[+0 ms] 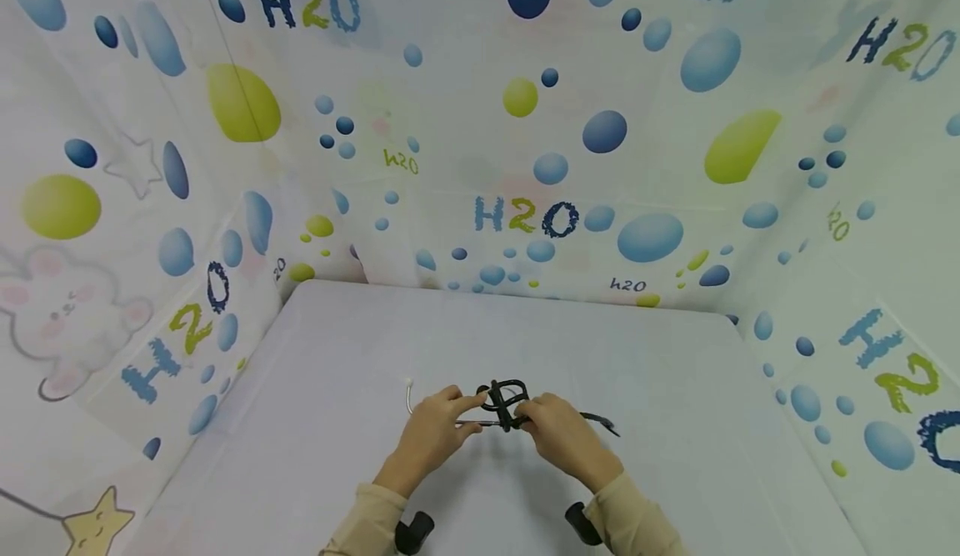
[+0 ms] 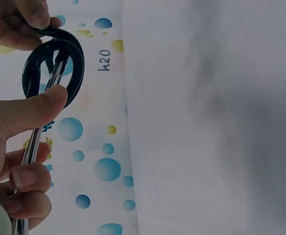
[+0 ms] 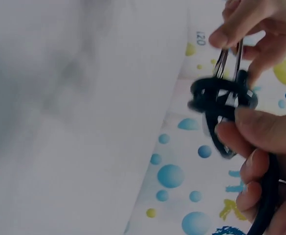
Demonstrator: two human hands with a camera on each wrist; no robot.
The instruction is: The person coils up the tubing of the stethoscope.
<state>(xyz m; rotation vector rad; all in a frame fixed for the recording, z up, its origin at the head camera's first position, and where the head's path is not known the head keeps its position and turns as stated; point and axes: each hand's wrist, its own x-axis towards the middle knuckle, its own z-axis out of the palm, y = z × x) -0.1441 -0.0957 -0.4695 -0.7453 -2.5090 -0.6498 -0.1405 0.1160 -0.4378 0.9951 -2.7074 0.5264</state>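
A stethoscope with black tubing (image 1: 498, 406) and shiny metal ear tubes (image 2: 35, 139) is held up between both hands. My left hand (image 1: 433, 429) grips the metal tubes, its thumb near the black loop (image 2: 78, 68). One curved metal ear tube (image 1: 408, 398) with a pale tip sticks out beyond the left hand in the head view. My right hand (image 1: 561, 433) grips the black tubing (image 3: 268, 196), thumb and index finger pinching near the looped part. A dark end of tubing (image 1: 602, 423) extends past the right hand. No chest piece can be made out.
A white table (image 1: 360, 331) lies under the hands. Behind and on both sides hangs a white sheet (image 1: 465, 106) printed with blue and green bubbles and H2O lettering. A black strap piece (image 1: 415, 533) shows at the left sleeve, another (image 1: 582, 524) at the right.
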